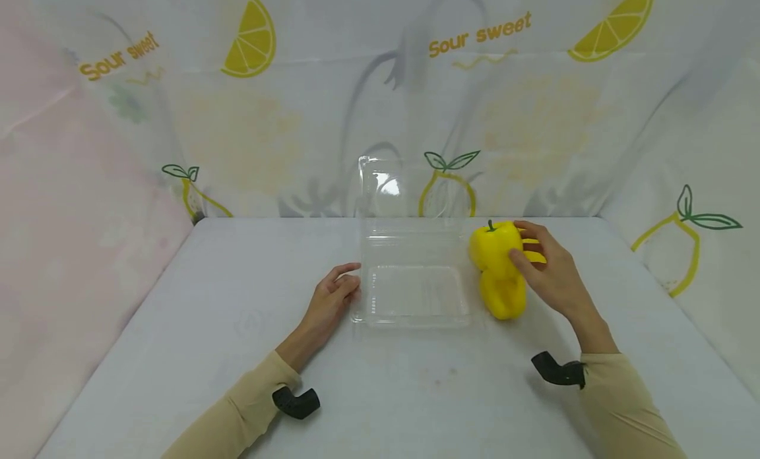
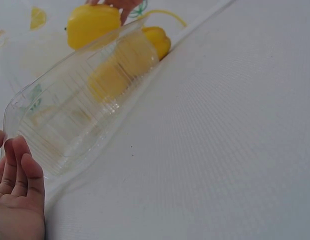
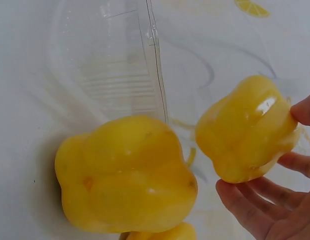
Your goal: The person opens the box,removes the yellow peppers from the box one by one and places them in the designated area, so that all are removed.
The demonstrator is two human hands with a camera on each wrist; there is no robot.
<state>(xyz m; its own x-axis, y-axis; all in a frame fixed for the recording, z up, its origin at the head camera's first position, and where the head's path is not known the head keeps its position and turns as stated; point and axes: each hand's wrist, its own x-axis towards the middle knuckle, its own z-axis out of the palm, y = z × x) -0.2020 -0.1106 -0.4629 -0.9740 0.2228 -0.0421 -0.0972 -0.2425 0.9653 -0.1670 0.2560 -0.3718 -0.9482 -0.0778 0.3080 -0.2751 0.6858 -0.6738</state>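
A clear plastic clamshell container (image 1: 418, 324) stands on the table with its lid (image 1: 380, 182) raised at the back. At its left edge my left hand (image 1: 332, 297) pinches the rim, fingertips also visible against the plastic wall in the left wrist view. On the other side, my right hand (image 1: 552, 271) grips a yellow bell pepper (image 1: 494, 246) with a green stem, thumb on one side and fingers on the other; the right wrist view shows it raised off the table. A second yellow bell pepper (image 3: 127, 175) lies just right of the container, below the held one.
Another yellow bell pepper (image 3: 167, 233) shows partly beside the lying one. The white table (image 1: 415, 393) meets a fabric backdrop (image 1: 320, 116) printed with lemons behind the container. Black curved pieces (image 1: 297, 403) sit at both sleeve cuffs.
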